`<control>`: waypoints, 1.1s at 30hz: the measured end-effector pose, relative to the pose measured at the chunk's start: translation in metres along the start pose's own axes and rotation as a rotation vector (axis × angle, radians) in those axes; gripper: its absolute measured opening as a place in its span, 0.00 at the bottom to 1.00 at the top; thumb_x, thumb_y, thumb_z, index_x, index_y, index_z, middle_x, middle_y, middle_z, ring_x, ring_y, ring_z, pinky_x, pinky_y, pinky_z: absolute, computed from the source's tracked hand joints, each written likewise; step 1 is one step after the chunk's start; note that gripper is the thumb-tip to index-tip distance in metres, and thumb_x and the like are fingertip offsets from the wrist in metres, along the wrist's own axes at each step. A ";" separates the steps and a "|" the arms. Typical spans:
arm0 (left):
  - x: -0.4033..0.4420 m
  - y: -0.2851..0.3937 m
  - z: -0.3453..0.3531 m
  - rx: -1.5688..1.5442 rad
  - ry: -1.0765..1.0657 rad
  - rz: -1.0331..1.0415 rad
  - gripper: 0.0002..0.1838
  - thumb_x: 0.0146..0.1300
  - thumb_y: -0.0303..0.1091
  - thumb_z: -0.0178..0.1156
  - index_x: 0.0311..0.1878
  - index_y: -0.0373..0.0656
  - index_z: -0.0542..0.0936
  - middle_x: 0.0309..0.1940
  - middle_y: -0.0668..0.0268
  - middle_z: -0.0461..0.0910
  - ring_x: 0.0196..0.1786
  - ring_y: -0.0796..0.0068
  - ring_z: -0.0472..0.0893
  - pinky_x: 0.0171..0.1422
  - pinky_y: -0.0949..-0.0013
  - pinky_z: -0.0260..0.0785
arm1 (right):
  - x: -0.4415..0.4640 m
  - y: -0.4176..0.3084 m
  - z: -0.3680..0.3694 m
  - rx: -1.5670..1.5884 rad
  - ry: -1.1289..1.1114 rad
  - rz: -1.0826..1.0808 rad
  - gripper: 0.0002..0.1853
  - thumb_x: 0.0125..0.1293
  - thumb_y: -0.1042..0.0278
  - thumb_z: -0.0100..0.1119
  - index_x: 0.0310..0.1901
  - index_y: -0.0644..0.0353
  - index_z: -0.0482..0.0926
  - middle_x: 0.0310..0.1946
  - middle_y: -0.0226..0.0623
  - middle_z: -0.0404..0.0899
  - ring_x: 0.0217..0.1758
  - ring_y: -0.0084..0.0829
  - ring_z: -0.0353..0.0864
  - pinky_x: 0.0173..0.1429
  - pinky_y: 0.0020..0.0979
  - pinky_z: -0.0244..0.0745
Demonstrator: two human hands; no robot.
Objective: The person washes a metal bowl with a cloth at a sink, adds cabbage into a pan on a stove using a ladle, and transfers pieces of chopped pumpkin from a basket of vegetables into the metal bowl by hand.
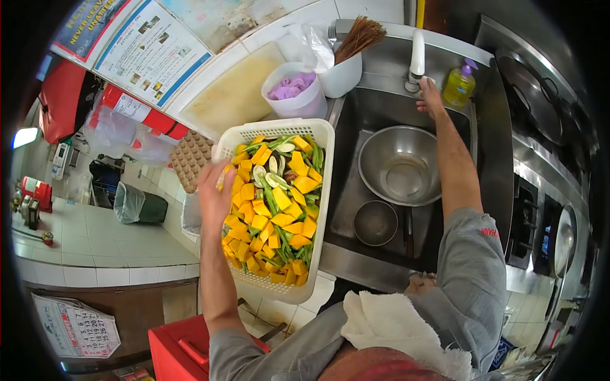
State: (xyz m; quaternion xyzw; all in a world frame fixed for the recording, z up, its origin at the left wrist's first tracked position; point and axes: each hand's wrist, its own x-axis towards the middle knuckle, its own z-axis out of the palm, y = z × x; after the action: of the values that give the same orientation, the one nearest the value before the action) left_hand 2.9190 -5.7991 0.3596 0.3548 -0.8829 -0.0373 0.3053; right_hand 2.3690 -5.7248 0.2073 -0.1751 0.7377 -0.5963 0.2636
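Observation:
A white plastic basket point(323, 216) full of cut vegetables tilts beside the sink. Orange-yellow squash chunks point(260, 222), green beans point(267, 195) and sliced eggplant point(273, 165) fill it. My left hand point(215, 187) grips its left rim, the fingers curled over the edge. At the back of the sink, my right hand point(430, 98) is closed at the base of the faucet point(417, 57); the part under the fingers is hidden. Below my right forearm, a large metal bowl point(400, 166) rests in the sink point(340, 190), with a small dark pan point(375, 223) near it.
A yellow soap bottle point(459, 86) stands right of the faucet. Behind the basket are a white tub with purple cloth point(292, 87), a container with a stick brush point(361, 39) and a cutting board point(232, 95). An egg tray point(190, 162) lies left; a stove point(524, 216) is right.

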 end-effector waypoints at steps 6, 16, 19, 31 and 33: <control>0.152 0.029 0.113 -0.132 -0.141 0.136 0.14 0.58 0.34 0.56 0.47 0.43 0.77 0.41 0.56 0.78 0.41 0.63 0.78 0.48 0.66 0.68 | 0.038 -0.001 -0.002 0.099 0.057 0.050 0.41 0.57 0.40 0.52 0.66 0.53 0.48 0.26 0.46 0.75 0.16 0.33 0.75 0.15 0.27 0.68; 0.255 -0.024 0.231 0.166 -0.937 0.049 0.21 0.40 0.42 0.61 0.40 0.44 0.81 0.39 0.56 0.80 0.44 0.60 0.79 0.49 0.62 0.70 | 0.059 0.024 -0.022 0.272 -0.037 0.065 0.34 0.52 0.58 0.67 0.57 0.57 0.60 0.21 0.34 0.73 0.15 0.23 0.71 0.16 0.23 0.67; 0.248 -0.002 0.226 0.274 -0.907 0.029 0.18 0.39 0.33 0.63 0.38 0.41 0.81 0.31 0.60 0.81 0.32 0.69 0.79 0.38 0.66 0.71 | 0.056 0.025 -0.018 0.317 -0.034 0.034 0.36 0.51 0.62 0.68 0.59 0.56 0.58 0.21 0.33 0.73 0.16 0.22 0.71 0.15 0.23 0.68; 0.305 0.083 0.073 -0.471 -0.194 -0.013 0.10 0.49 0.22 0.59 0.37 0.38 0.78 0.29 0.63 0.78 0.30 0.73 0.77 0.35 0.71 0.69 | 0.019 0.025 0.003 0.163 0.305 -0.053 0.33 0.55 0.58 0.63 0.59 0.56 0.61 0.25 0.35 0.73 0.18 0.22 0.73 0.17 0.23 0.67; 0.298 0.123 0.053 -0.470 -0.129 0.002 0.06 0.50 0.22 0.57 0.33 0.39 0.76 0.25 0.66 0.76 0.27 0.76 0.74 0.31 0.72 0.66 | 0.003 0.026 0.008 0.161 0.421 -0.049 0.31 0.55 0.57 0.62 0.58 0.57 0.62 0.27 0.35 0.74 0.20 0.22 0.73 0.18 0.23 0.67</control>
State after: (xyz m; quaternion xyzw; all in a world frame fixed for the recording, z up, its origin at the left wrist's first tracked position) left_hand 2.6470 -5.9089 0.5042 0.2702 -0.8679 -0.2641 0.3225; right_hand 2.3724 -5.7270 0.1805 -0.0432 0.7220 -0.6829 0.1024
